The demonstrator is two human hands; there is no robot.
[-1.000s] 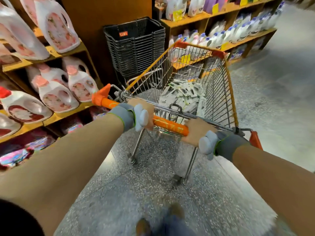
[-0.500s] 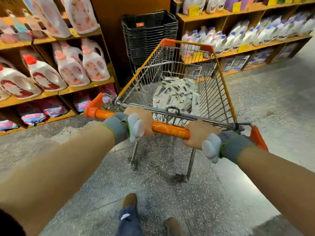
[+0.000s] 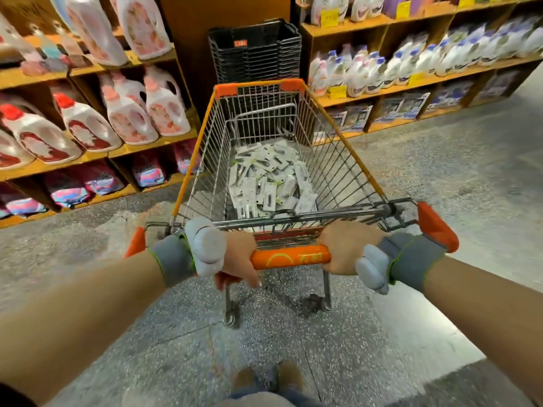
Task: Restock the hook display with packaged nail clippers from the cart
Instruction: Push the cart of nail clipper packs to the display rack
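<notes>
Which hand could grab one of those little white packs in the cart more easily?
Probably the right hand, though it's close. Both hands grip the orange cart handle, and the pile of white nail clipper packs lies in the wire cart slightly nearer the right hand than the left hand.

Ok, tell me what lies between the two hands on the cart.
Only the bare orange handle bar, gripped by the left hand and right hand, head view.
</notes>
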